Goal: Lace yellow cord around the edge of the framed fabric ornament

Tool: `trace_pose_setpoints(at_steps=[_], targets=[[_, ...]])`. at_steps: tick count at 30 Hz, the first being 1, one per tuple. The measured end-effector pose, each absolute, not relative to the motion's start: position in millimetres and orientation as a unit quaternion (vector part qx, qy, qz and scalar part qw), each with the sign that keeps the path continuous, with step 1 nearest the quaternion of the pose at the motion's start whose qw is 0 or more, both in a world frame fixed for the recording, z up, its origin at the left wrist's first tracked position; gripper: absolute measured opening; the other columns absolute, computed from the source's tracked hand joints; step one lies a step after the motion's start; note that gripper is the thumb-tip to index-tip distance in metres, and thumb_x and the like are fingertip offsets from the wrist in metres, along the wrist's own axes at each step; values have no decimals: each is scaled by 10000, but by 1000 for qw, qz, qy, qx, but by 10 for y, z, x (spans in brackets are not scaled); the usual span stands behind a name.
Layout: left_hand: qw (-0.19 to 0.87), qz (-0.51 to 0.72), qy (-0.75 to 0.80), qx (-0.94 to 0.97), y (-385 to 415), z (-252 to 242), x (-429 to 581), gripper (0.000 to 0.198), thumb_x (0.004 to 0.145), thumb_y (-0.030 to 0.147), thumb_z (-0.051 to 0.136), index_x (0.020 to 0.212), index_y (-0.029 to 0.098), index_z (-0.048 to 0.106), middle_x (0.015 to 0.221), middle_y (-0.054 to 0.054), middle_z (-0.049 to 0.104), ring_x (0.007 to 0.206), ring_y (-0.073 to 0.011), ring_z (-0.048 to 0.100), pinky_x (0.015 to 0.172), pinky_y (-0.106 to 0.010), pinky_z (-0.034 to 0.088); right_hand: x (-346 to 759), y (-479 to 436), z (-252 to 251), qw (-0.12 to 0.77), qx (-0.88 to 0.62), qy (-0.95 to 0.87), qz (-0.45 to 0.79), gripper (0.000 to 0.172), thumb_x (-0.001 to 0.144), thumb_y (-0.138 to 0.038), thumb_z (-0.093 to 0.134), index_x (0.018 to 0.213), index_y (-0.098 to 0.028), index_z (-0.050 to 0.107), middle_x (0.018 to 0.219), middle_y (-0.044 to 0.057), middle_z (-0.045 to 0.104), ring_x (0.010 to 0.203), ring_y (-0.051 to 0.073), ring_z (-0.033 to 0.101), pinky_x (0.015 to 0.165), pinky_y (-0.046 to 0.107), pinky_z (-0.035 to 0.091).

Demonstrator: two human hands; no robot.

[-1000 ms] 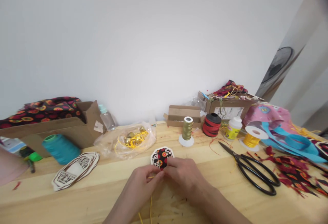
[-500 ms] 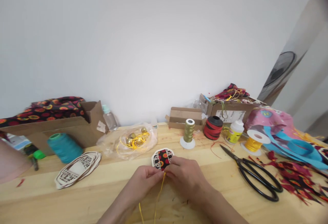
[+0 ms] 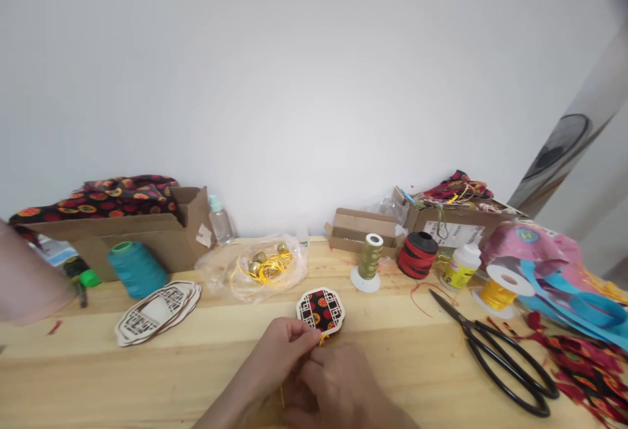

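Note:
An eight-sided wooden-framed pendant (image 3: 321,311), with a floral black-and-red fabric centre, lies toward the middle of the table. My left hand (image 3: 282,350) pinches its lower edge beside a small loop of yellow cord (image 3: 322,338). Just below, my right hand (image 3: 333,383) is curled closed, with the cord leading toward it; its fingertips are partly hidden and slightly blurred. A strand of the same cord hangs under my left hand.
Black scissors (image 3: 505,354) and fabric scraps (image 3: 589,363) lie to the right. Behind stand an olive thread spool (image 3: 370,259), a red spool (image 3: 417,256), a glue bottle (image 3: 461,265) and a yellow spool (image 3: 498,291). Wooden frames (image 3: 157,311), a teal cone (image 3: 137,269) and a bag of bells (image 3: 269,269) sit left.
My right hand has moved down from the pendant's lower edge, toward me, uncovering more of the pendant. My left hand keeps its pinch. The view has shifted slightly.

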State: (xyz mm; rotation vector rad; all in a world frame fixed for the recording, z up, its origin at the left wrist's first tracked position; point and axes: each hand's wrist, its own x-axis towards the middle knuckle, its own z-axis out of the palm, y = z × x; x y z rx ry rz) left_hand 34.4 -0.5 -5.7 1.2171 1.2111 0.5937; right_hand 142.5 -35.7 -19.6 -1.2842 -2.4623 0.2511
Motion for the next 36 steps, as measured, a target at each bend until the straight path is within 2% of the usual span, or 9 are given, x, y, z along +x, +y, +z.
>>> trace_pose_setpoints(at_steps=[3,7,11,14,18,26,30,33,36], targets=[[622,253,516,531,0,-26,331,351,601,459,566,481,150,453,330,107,321,329,-37,210,350,-177,126,1451,-372,-208,238,-446,-853,133,154,634,-147,492,662,-186,638,647,10,664,532,127,570,447,197,325],[627,255,496,543,12,-40,294,366,616,472,551,477,144,467,324,99,343,324,-39,235,352,-180,160,1548,-399,-146,290,-436,-823,218,187,631,-92,476,685,-188,627,654,-20,652,536,76,554,479,146,339],[624,257,486,555,9,-62,278,393,621,491,539,468,135,473,353,79,390,346,-46,292,372,-181,187,1550,-391,-109,261,-454,-824,216,70,640,-204,560,651,-186,626,637,-16,654,539,96,555,489,170,336],[619,246,498,556,0,-55,292,406,623,510,525,463,143,456,341,91,351,339,-45,267,364,-182,168,1481,-377,-127,206,-473,-834,198,241,527,-375,659,671,-184,633,653,10,666,555,153,574,463,207,319],[621,232,511,547,1,-47,301,404,582,519,556,475,140,464,348,83,380,338,-49,284,358,-177,175,1416,-379,-177,173,-497,-830,184,124,583,-234,564,685,-202,627,645,3,672,533,159,584,425,211,283],[653,206,476,552,38,-58,212,334,579,430,617,541,98,604,418,43,525,385,-60,389,397,-168,238,1464,-369,-239,221,-490,-811,230,196,555,-118,468,579,-191,648,515,-5,632,435,97,511,407,172,289],[645,241,470,552,36,-68,197,255,593,349,634,643,100,658,520,6,620,485,-100,490,475,-184,334,1464,-408,-163,272,-495,-751,342,179,556,-104,468,561,-151,641,465,-16,567,394,66,443,393,151,292],[636,267,455,563,30,-42,198,225,620,322,616,662,111,678,580,-9,657,552,-123,525,540,-202,370,1524,-387,-102,303,-536,-657,434,122,590,-148,500,521,-125,598,445,-30,486,405,57,394,382,148,273],[624,281,444,579,21,28,210,219,657,307,580,643,117,687,596,-9,668,578,-134,531,562,-208,373,1633,-295,-88,346,-537,-579,507,270,687,-302,489,500,-117,548,421,-39,425,395,47,340,376,154,237]])
